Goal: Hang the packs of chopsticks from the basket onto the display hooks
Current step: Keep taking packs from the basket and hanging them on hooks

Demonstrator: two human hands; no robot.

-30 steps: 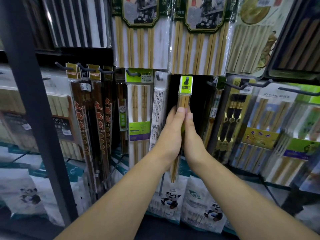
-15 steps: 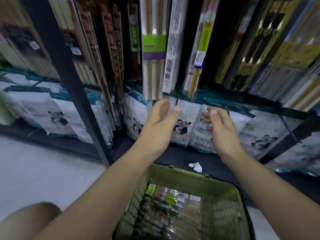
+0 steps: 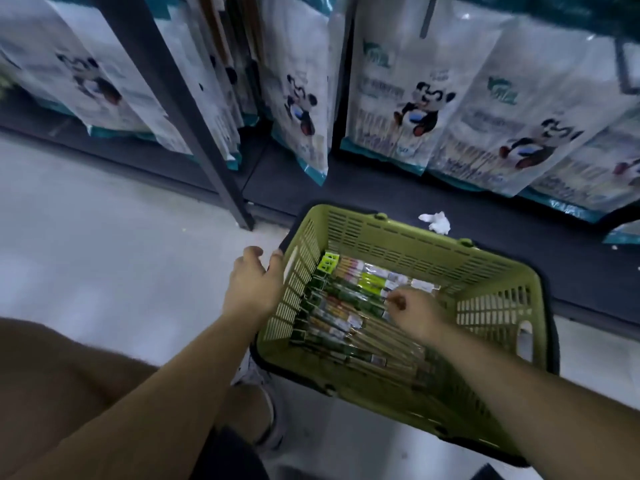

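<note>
A green plastic basket (image 3: 408,237) stands on the floor in front of the shelving. Several packs of chopsticks (image 3: 349,306) lie flat in it, some with lime-green header cards. My right hand (image 3: 417,313) is down inside the basket, its curled fingertips pinching a pack near a white label. My left hand (image 3: 254,285) is outside the basket's left wall, fingers loosely curled, with one finger touching the dark rim at the corner. No display hooks are in view.
White bags with panda prints (image 3: 415,109) hang low over the dark bottom shelf (image 3: 381,195). A black upright post (image 3: 194,116) stands left of the basket. A crumpled white scrap (image 3: 434,221) lies on the shelf. My knee and shoe (image 3: 258,379) are at lower left.
My view dropped from the hooks to the floor. Both hands left the pack hung on its hook and came down; the right reached into the basket, the left went to its rim.
</note>
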